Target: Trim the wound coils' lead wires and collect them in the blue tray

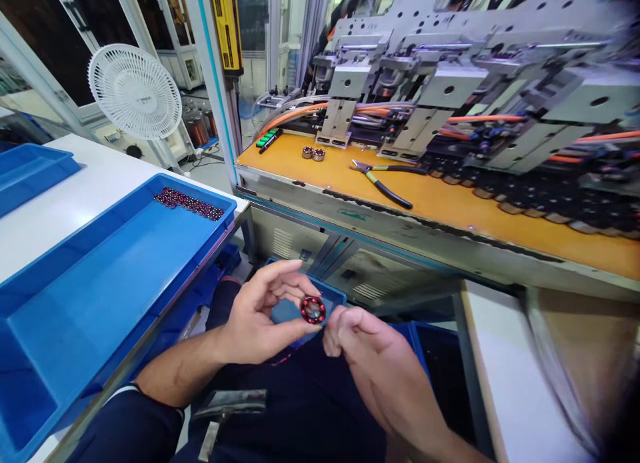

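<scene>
Between the thumb and fingers of my left hand (260, 316) is a small round ring (313, 309) with red and dark windings, its open centre facing me. My right hand (357, 333) is just right of the ring, its fingers curled together; what they hold, if anything, is hidden. Both hands are above my lap, over a small blue bin (333, 294). On the left, a large blue tray (100, 276) holds several similar rings (187, 203) at its far end.
An orange bench (300, 173) carries pliers (383, 186), two metal rings (313, 154) and a row of dark parts (530, 199) beneath machinery (445, 89). A white fan (135, 93) stands back left. At right is a white surface (515, 369).
</scene>
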Demonstrator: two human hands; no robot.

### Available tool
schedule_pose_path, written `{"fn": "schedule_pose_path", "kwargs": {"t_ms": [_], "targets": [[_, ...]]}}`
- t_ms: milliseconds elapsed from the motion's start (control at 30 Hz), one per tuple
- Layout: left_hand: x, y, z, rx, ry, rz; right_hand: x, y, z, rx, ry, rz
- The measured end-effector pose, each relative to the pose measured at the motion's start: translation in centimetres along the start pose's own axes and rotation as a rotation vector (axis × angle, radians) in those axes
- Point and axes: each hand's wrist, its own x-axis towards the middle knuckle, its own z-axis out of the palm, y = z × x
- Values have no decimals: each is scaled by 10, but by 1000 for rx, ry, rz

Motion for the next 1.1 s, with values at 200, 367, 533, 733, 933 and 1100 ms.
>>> {"fn": "schedule_pose_path", "kwargs": {"t_ms": [200, 367, 533, 733, 933, 1100], "targets": [[-4, -1, 1, -91, -142, -37, 1, -12, 1, -41, -49, 0], [-4, -3, -3, -353, -119, -283, -2, -7, -1, -16, 31, -7], [-2, -3, -5, -370, -154, -339, 4, -25, -4, -243, -36, -11], [-3, -9, -2, -375, -148, -419, 10, -37, 0, -339, -92, 25], [-4, -9, -4, -540, -131, -606, 10, -35, -21, -285, -179, 93], [-3, -4, -2, -577, -136, -698, 11, -46, -17, -343, -201, 185]]}}
